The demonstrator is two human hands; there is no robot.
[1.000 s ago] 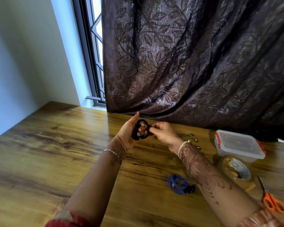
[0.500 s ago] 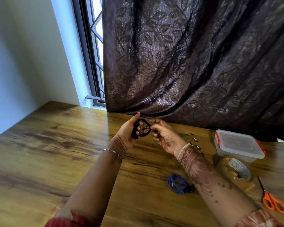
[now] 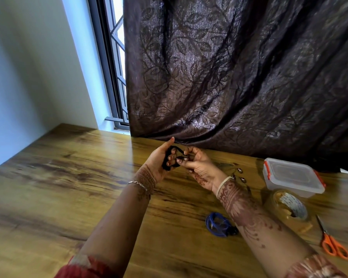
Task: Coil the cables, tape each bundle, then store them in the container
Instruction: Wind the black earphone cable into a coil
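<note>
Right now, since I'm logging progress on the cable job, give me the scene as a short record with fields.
left hand: holds the coiled black cable above the table
right hand: pinches the coil's loose end
blue cable: coiled, lying on the table by the right forearm
container: lid on, at the right of the table
tape roll: in front of the container, untouched
scissors: flat on the table, right of the tape roll

Left hand (image 3: 158, 163), right hand (image 3: 199, 167) curled together.
</note>
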